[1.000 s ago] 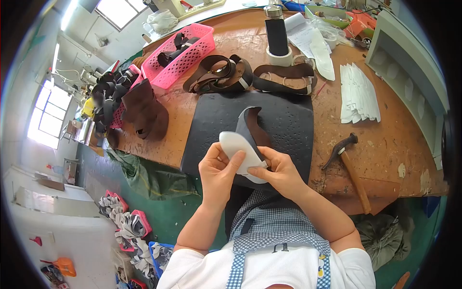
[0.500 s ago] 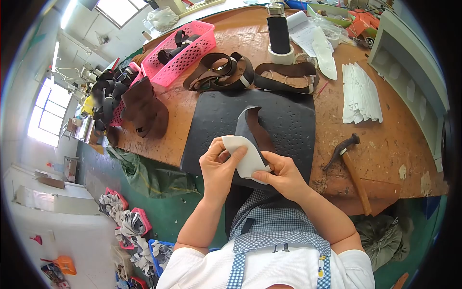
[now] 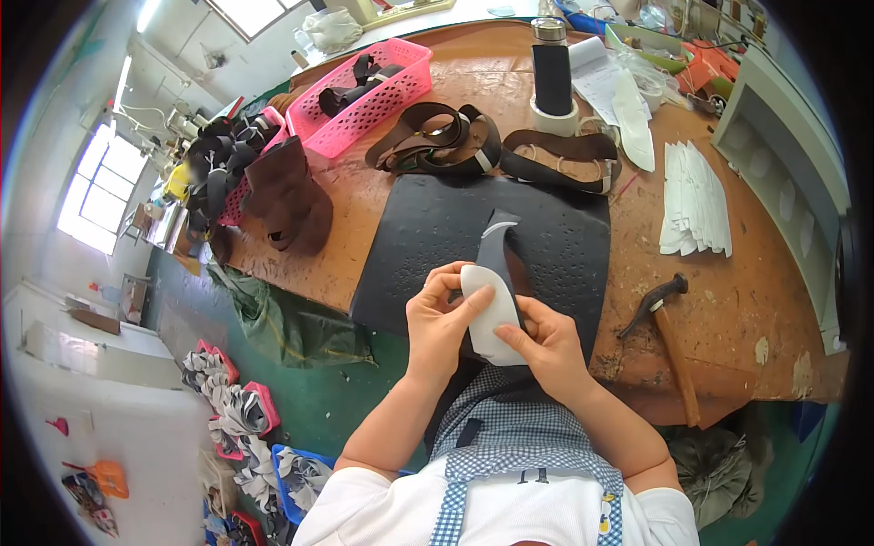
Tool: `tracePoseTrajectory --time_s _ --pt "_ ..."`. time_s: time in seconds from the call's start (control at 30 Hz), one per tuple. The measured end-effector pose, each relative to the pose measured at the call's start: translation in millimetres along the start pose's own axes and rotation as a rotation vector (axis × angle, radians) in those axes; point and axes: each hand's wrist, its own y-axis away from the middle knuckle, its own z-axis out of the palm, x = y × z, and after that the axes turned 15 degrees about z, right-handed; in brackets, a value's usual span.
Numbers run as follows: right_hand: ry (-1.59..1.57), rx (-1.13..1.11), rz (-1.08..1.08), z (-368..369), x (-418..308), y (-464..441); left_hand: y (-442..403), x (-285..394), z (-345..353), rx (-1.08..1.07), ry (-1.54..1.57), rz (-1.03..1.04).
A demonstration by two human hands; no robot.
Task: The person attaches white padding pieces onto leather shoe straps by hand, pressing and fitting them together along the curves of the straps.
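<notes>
At the far left of the worktop (image 3: 628,237), black straps (image 3: 214,155) lie heaped, with brown leather (image 3: 289,205) just to their right. Farther back, a pink basket (image 3: 382,105) holds a few dark pieces, and coiled straps (image 3: 387,155) lie near its right end. A black mat (image 3: 410,237) covers the near middle.

Above the mat's near edge, the left hand (image 3: 440,318) pinches the left side of a white piece (image 3: 487,323), thumb on its face and fingers behind. A dark strip (image 3: 492,247) stands out behind the piece, its far end curled. The right hand (image 3: 549,341) pinches the piece's right side, thumb also in front, other fingers partly hidden behind.

Beyond the mat, a strap loop (image 3: 587,146) lies in front of a bottle (image 3: 551,77) standing upright in a white roll (image 3: 553,121). At right, a hammer (image 3: 672,350) lies nearer than stacked white strips (image 3: 696,200).
</notes>
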Motion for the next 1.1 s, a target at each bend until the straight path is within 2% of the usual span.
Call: tracePoseTrajectory --time_s 0.13,0.23,0.33,0.43,0.57,0.63,0.73,0.83,0.97,1.1 --pt "0.076 0.01 -0.057 0.6 6.3 3.3 -2.2 0.2 -3.2 0.05 0.045 -0.032" --pt "-0.076 0.042 -0.115 10.9 8.3 4.7 -2.5 1.4 -5.6 0.105 0.103 -0.113" --pt "0.034 0.034 -0.026 8.0 6.1 7.3 -1.9 -0.3 -8.8 0.124 0.089 -0.043" --pt "-0.075 -0.019 -0.003 6.0 12.9 1.8 -2.2 -0.1 -11.4 0.155 0.106 0.024" --pt "0.029 -0.068 0.018 -1.4 17.6 0.0 -2.6 -1.2 -11.0 0.18 0.181 -0.026" --pt "0.11 -0.076 0.037 -4.9 14.8 1.6 -3.3 -0.3 -11.8 0.127 0.124 -0.001" --pt "-0.033 -0.076 0.005 1.8 13.7 2.8 -1.9 3.1 -9.9 0.069 0.039 0.071" --pt "-0.031 -0.037 -0.046 8.1 5.4 5.5 3.6 6.3 -2.7 0.026 0.004 0.101" --pt "-0.053 -0.142 0.038 -0.3 5.4 1.2 0.8 12.1 -1.3 -0.075 -0.102 0.125" --pt "-0.148 -0.251 0.117 -4.1 -1.9 2.6 -16.8 17.1 -9.5 -0.2 -0.044 -0.08"
